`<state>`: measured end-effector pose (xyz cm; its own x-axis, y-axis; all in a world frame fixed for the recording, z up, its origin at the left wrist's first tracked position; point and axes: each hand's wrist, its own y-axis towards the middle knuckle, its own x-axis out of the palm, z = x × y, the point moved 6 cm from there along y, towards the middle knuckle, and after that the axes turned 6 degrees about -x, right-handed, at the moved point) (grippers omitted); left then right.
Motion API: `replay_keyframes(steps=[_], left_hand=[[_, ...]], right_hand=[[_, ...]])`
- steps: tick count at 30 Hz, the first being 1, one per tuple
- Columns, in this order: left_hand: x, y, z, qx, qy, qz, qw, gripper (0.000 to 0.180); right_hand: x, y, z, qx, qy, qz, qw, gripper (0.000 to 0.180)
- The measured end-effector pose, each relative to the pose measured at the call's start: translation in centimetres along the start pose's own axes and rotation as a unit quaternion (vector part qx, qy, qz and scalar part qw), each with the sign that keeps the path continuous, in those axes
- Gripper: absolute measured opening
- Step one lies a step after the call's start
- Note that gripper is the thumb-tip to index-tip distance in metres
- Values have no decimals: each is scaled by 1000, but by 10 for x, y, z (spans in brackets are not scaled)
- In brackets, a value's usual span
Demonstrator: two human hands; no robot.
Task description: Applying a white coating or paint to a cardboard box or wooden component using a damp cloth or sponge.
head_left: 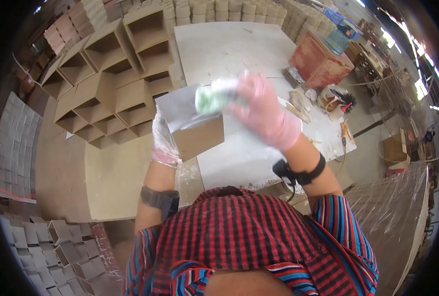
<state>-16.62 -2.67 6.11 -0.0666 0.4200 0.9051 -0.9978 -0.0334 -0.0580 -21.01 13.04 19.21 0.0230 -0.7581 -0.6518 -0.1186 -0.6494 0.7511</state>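
A small cardboard box is held over the work table, with a shiny grey face and a plain brown face toward me. My left hand, in a white and pink glove, grips the box from its left side; most of its fingers are hidden behind it. In a pink glove, my right hand is closed on a green-and-white thing. That thing is at the grey face's upper right edge, too smeared by motion for me to tell its kind or whether it touches.
Open brown boxes are stacked at the left on the table. A white board covers its far part. Tools and rags lie at the right, near a red cabinet bearing a blue water bottle. More boxes stand lower left.
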Motion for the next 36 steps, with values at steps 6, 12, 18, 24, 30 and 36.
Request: replay_keyframes(steps=[6,12,18,24,30,36], left_hand=[[9,2,-1,32,32,63,997,47],[24,4,-4,-11,-52,-108,993,44],[3,14,-3,-53,-113,-190,974,52],[4,10,-10,-7,-61,-49,997,48],[10,-3,-1,-24,-45,-69,996,54],[7,3,-3,-15,-23,-57,998,46]], right_hand=[[43,-9,-50,-158,-200,-86,963,38],[20,29,-15,-19,-236,30,971,34],[45,1,-54,-158,-181,5,971,41],[46,35,-42,-47,-239,4,970,39],[6,18,-21,-41,-174,78,981,38],[38,-11,-43,-122,-180,-21,976,48]])
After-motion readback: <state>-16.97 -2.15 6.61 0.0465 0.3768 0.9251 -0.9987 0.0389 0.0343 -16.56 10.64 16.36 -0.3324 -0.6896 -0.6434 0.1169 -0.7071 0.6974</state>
